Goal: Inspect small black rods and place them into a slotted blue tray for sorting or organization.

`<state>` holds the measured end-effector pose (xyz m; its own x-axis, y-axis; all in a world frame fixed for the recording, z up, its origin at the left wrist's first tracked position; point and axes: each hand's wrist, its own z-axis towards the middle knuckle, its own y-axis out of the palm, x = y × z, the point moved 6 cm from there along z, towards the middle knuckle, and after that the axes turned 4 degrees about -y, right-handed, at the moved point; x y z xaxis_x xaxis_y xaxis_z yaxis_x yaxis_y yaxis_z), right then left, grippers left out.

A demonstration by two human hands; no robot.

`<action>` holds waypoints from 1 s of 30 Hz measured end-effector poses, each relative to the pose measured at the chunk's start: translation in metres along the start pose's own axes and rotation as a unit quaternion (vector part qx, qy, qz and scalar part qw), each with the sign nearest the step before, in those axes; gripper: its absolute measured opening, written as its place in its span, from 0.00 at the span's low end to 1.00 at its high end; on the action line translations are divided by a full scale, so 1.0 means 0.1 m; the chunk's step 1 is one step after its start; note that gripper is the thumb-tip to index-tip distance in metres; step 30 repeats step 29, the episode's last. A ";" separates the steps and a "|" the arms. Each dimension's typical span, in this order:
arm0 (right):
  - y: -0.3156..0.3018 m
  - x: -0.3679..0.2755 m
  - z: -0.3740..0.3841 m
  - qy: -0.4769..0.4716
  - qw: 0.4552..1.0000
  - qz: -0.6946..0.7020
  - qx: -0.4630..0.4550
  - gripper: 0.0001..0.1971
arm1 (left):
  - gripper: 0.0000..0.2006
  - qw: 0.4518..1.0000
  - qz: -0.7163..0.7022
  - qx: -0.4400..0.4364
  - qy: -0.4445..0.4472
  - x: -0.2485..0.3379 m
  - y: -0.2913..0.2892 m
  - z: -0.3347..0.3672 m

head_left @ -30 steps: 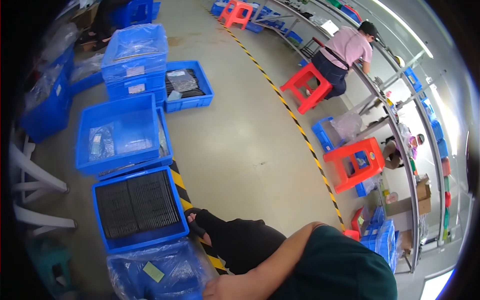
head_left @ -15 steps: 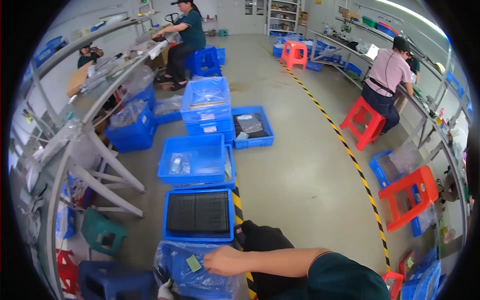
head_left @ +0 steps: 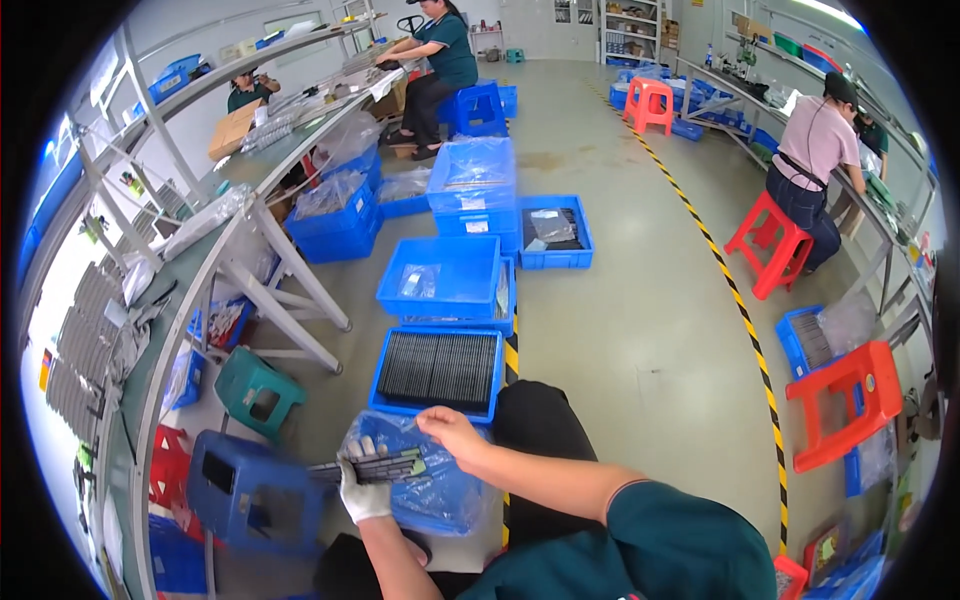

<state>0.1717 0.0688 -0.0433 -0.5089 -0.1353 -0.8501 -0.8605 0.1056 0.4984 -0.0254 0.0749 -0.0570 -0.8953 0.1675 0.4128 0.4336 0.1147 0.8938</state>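
My left hand point(head_left: 366, 497) wears a white glove and is closed around several narrow dark strips point(head_left: 384, 468), held roughly level over a blue bin. A clear plastic bag point(head_left: 462, 500) lines that bin. A small green piece point(head_left: 418, 463) shows by the right ends of the strips; whether it is attached to them I cannot tell. My bare right hand point(head_left: 452, 432) is above the far side of the lined bin, its fingertips pinched together. What they hold, if anything, is too small to make out. Just beyond stands a blue crate point(head_left: 374, 392) with rows of black strips point(head_left: 440, 368).
Stacked blue crates point(head_left: 440, 280) stand farther ahead. To the left are a blue stool point(head_left: 235, 465), a green stool point(head_left: 255, 385) and a long workbench point(head_left: 255, 185). A striped floor line point(head_left: 735, 290) runs on the right, beside red stools point(head_left: 850, 400). People sit at the benches.
The gloved left hand has come up into view with the strips. My right hand has shifted slightly right and up in the picture. The whole view has swung to the left.
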 end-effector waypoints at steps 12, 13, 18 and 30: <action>0.43 -0.02 -0.33 -0.009 0.989 0.136 0.059 0.05 | 0.13 0.995 -0.081 -0.036 0.042 -0.14 0.74 -0.44; 0.46 0.01 -0.42 0.001 0.990 0.132 0.054 0.05 | 0.15 0.996 -0.071 -0.027 0.054 -0.13 0.66 -0.46; 0.62 0.02 -0.56 0.044 0.986 0.161 -0.015 0.05 | 0.15 0.997 -0.038 0.037 0.063 0.01 0.49 -0.46; 0.52 -0.37 -0.12 0.099 0.988 -0.010 -0.115 0.09 | 0.31 0.994 0.005 -0.035 -0.104 -0.09 0.56 -0.82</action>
